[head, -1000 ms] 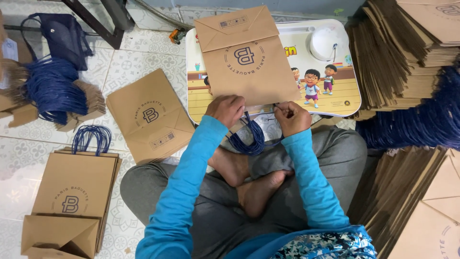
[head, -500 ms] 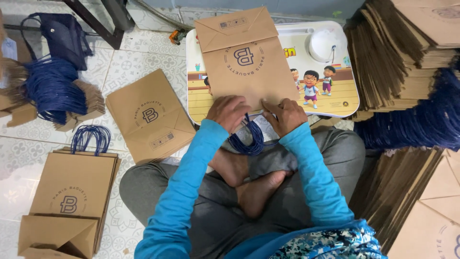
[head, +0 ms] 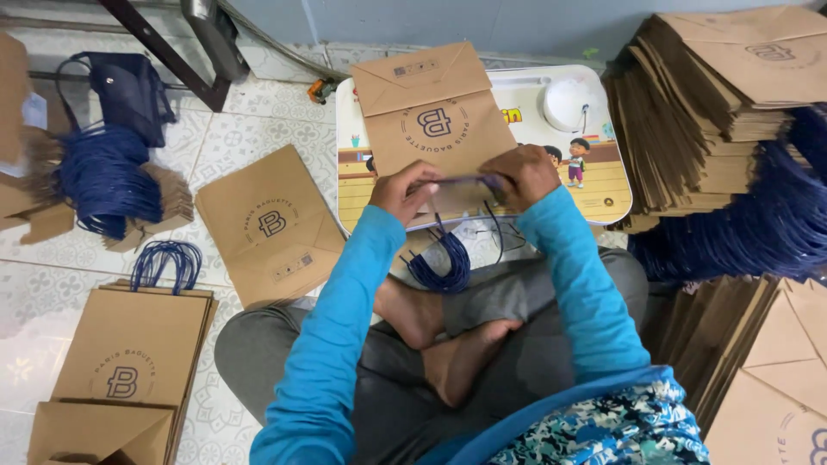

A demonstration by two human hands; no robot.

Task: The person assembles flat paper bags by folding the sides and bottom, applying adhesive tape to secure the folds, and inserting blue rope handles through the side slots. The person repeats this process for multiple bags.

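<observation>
A flat brown paper bag lies on a small white lap table with cartoon pictures. My left hand and my right hand rest on the bag's near edge and pinch a dark blue cord stretched between them. A bundle of blue cord handles hangs below the table edge over my crossed legs. My sleeves are bright blue.
Another flat bag lies on the tiled floor at left. Finished bags with blue handles are stacked at bottom left. Blue cords pile up at far left. Tall stacks of folded bags and more cords fill the right.
My hands have lifted a blue cord up from the bundle and now stretch it across the bag's near edge. The view has shifted slightly.
</observation>
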